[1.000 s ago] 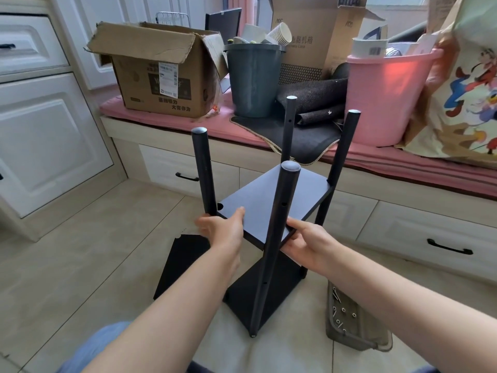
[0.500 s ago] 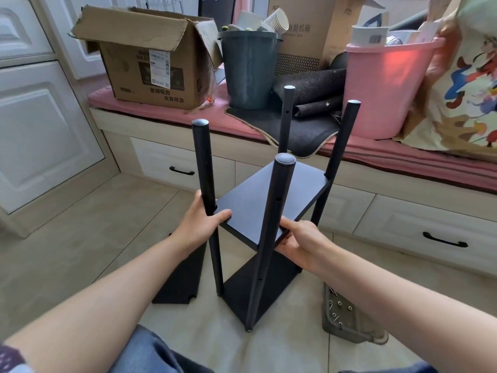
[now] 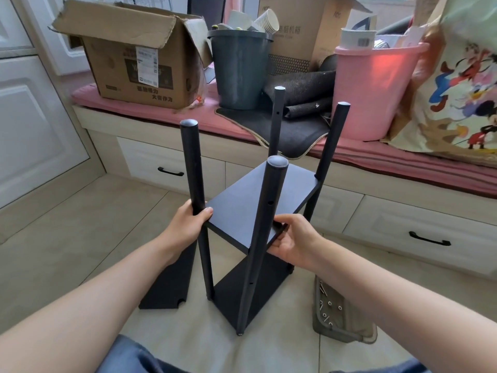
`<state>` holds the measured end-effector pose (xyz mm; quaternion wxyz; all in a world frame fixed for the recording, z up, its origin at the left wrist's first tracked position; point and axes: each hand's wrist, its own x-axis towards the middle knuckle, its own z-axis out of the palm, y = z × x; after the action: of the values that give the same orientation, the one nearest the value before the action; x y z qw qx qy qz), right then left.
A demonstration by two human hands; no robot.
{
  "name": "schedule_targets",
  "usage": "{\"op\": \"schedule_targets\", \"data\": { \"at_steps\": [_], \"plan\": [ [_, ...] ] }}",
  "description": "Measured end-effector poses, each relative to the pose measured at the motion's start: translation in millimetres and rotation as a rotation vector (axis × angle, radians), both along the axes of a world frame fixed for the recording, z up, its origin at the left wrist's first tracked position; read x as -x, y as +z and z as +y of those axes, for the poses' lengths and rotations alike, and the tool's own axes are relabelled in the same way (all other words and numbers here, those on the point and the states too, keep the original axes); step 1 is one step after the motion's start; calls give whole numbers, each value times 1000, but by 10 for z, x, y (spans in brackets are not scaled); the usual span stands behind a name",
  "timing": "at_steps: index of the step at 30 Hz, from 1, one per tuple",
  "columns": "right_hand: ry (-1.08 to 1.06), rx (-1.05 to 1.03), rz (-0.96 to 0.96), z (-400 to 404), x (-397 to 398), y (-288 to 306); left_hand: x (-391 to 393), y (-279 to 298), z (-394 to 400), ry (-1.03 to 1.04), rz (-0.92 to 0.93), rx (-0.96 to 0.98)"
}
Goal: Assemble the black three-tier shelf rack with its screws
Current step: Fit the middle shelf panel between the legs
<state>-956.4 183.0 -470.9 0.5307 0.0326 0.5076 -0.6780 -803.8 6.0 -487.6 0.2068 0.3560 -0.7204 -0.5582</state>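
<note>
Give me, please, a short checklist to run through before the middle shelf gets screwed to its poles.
1. Left hand grips front-left pole at the shelf corner: ok.
2. Right hand holds middle shelf edge: ok.
3. Shelf aligned with the pole holes: cannot tell.
4. Screws in tray within reach: ok.
5. Third shelf fitted: not ok, it lies on the floor.

Spare shelf panel (image 3: pixel 172 281) left of rack (image 3: pixel 250 232), screw tray (image 3: pixel 338 313) right
</note>
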Motion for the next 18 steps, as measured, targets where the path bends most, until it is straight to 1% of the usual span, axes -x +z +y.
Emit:
{"op": "schedule_targets", "data": {
  "at_steps": [8,12,18],
  "plan": [
    [-143,-136,186,-47,375,161,-2,-15,29,2,-3,-12],
    [-145,-186,288,-113,395,116,4,-24,25,17,-7,-23],
    [-161,-194,337,-136,395,57,33,-72,39,53,-13,-34]
  ]
}}
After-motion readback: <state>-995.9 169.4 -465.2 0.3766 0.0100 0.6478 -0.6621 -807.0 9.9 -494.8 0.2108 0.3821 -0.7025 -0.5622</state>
